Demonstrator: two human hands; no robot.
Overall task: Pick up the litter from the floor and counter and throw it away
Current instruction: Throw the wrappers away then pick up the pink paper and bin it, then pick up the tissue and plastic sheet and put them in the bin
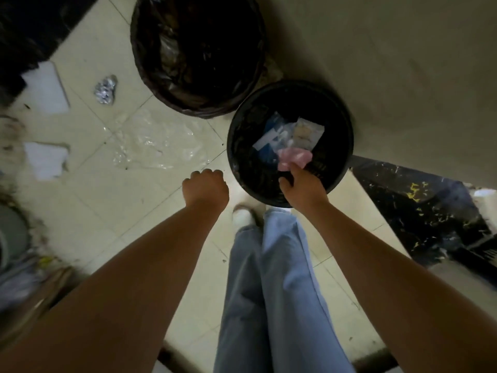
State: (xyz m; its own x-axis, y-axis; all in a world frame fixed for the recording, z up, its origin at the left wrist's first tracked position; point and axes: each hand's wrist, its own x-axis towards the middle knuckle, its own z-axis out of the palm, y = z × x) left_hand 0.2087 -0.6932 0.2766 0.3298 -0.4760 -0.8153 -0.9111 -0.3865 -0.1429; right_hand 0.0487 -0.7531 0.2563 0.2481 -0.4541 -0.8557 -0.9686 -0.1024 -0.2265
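My right hand (301, 184) hangs over the small black bin (239, 160) and pinches a crumpled pink wrapper (294, 156) above its opening. Blue and white packets (291, 137) lie inside that bin. My left hand (205, 188) is curled into a fist with nothing visible in it, just left of the bin's rim. On the tiled floor lie a clear plastic bag (158, 141), a ball of crumpled foil (106, 88) and two white paper sheets (47, 87) (45, 158).
A larger bin lined with a black bag (197, 52) stands behind the small one. A wall (403, 63) runs along the right, with a dark marbled ledge (419, 211) below it. My legs in light blue trousers (271, 292) stand on the tiles. Clutter fills the left edge.
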